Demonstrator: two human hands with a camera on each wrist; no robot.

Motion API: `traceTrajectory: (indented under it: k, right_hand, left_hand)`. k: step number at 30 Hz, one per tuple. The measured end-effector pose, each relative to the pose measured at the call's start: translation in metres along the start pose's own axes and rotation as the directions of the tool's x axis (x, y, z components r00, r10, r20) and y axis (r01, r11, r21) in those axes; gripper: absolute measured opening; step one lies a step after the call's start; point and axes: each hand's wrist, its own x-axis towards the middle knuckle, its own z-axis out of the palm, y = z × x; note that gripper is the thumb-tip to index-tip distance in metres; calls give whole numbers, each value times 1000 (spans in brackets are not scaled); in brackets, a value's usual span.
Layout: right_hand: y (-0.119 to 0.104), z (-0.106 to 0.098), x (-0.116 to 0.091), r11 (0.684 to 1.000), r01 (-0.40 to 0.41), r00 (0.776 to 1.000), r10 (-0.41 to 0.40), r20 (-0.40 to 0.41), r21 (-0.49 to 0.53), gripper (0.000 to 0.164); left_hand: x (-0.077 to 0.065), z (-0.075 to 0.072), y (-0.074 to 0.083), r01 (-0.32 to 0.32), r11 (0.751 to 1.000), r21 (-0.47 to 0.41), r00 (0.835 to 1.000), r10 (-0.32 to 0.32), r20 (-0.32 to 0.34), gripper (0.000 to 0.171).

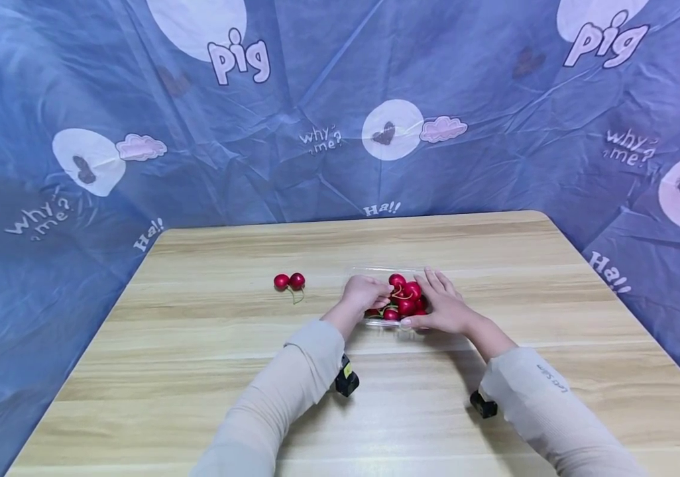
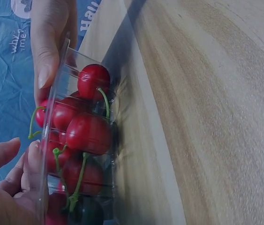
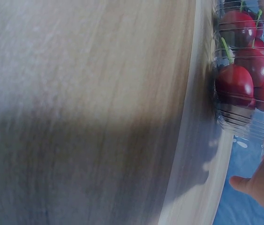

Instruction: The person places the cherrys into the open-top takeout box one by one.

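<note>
A clear plastic box [image 1: 383, 324] full of red cherries [image 2: 88, 133] with green stems sits on the table. My left hand [image 1: 366, 293] reaches over the box's left side, its fingertips among the cherries. In the left wrist view the thumb [image 2: 3, 153] stands apart from the fingers, and no cherry shows between them. My right hand [image 1: 444, 308] rests at the box's right end, fingers stretched toward the far side and thumb by the near rim. Only part of this hand shows in the right wrist view, beside the box wall [image 3: 244, 124].
Two cherries [image 1: 289, 281] with joined stems lie on the wooden table [image 1: 197, 371], left of the box. A blue printed cloth [image 1: 292, 179] hangs behind the table and along its sides. Small black cameras [image 1: 346, 377] are strapped under both sleeves.
</note>
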Motion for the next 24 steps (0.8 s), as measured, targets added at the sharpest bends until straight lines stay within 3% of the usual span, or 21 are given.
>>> traceTrajectory:
  k: [9,19,24]
  right_hand:
    - [-1,0,1,1000,-4,1000,4,12,-2,103]
    - [-1,0,0,1000,4,1000,-4,12,-2,103]
    - [-2,0,0,1000,-3,1000,3,18,-1,103]
  left_hand:
    - [-9,-15,6,-22,1000,3,1000,22,2,14]
    - [-14,-42,5,-30,998,-63,1000,30,3,20]
    - [-16,-58,1,-42,996,-85,999,39,-29,21]
